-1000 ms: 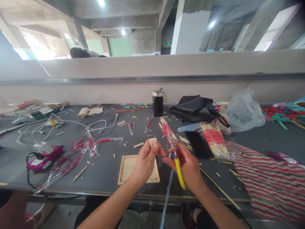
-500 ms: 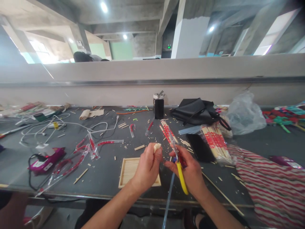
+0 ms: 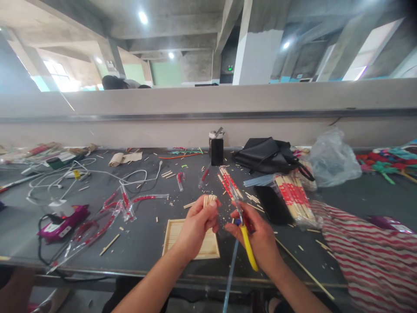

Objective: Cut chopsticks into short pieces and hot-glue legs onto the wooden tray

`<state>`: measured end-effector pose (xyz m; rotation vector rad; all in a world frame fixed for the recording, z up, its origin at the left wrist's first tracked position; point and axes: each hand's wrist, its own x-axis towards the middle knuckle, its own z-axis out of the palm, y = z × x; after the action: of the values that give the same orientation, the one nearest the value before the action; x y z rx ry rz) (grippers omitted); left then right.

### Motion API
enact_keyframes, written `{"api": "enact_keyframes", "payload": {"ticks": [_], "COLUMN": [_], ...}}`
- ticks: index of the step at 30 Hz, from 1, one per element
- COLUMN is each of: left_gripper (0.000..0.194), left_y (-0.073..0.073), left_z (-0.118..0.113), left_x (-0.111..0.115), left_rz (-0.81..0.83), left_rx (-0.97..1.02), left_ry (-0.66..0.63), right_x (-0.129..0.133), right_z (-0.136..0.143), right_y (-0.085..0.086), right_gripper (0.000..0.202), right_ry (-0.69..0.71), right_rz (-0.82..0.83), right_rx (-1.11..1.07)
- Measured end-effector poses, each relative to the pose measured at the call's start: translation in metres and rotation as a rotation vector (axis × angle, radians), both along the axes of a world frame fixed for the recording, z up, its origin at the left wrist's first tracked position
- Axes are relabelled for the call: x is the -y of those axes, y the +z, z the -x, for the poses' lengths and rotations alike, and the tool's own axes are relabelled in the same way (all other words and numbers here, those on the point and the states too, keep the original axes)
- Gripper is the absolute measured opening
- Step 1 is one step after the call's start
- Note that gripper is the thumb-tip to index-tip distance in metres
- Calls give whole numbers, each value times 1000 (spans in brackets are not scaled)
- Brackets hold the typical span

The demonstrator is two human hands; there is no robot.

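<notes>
Short sticks [image 3: 209,200] are gripped by the fingers [image 3: 208,213] of the left hand [image 3: 198,226], near the worktop's [image 3: 137,248] front edge. The right hand [image 3: 259,238] grips a yellow-handled tool [image 3: 248,248].

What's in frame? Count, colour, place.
tray: 1, pale, near centre
short sticks: several, pale, left hand
tool: 1, yellow handle, right hand
strip: 1, translucent, below tool
marked sticks: many, red and pale, centre to right
phone: 1, black, right
container: 1, white top, back
slab: 1, black, before container
bag: 1, black, back right
plastic bag: 1, clear, right
striped cloth: 1, red, grey, right
tangle: 1, multicoloured, far right
cables: several, white, left
power strip: 1, purple, left
wrapped pieces: several, red, mostly left
fabric roll: 1, beige, back left
scraps: many, pale, scattered
table: 1, dark, underneath
hands: 2, bare, centre
</notes>
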<state>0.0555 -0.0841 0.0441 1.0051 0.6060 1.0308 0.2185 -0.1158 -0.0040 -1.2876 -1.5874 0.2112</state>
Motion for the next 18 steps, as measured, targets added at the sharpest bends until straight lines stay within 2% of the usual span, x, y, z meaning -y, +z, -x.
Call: {"api": "enact_keyframes", "payload": {"ticks": [3,10,18], "left_gripper": [25,21,21], "left_y": [3,2,1], "left_z": [4,11,16], "left_x": [-3,-9,-12], "left_rz": [79,105,114], "left_rx": [70,115,146], "left_ry": [-56,-110,-191], "right_x": [0,0,2], "right_z": [0,1,-1], "right_y": [-1,-2,7], "right_gripper": [48,47,41], "right_ry": [-3,39,113], "right_rz": [9,2,-65], "right_rx": [13,65,208]}}
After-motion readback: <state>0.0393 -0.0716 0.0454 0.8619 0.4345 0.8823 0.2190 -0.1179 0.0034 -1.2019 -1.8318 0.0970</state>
